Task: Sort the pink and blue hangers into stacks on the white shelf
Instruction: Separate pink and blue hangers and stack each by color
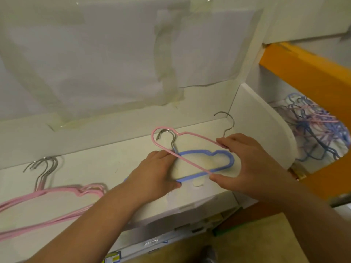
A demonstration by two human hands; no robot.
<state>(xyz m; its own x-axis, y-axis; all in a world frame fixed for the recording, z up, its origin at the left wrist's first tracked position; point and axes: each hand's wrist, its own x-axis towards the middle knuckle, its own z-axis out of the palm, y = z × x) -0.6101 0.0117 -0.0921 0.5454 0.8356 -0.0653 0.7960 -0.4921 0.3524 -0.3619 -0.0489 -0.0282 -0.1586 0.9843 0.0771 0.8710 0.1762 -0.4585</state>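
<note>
On the white shelf (114,162), a stack of pink hangers (57,190) lies at the left with its metal hooks pointing toward the back wall. A blue hanger (195,151) lies flat in the middle. My left hand (157,175) rests on its left part, thumb pinched against the lower wire. My right hand (245,164) holds a single pink hanger (190,162) by its right end, tilted just above the blue one. The pink wire loop crosses over the blue hanger's hook and touches my left fingertips.
A tangled pile of pink and blue hangers (315,130) lies to the right, beyond the shelf's white side panel (262,126). An orange beam (303,73) runs above that pile. Taped paper (95,63) covers the back wall. The shelf's front edge is near my forearms.
</note>
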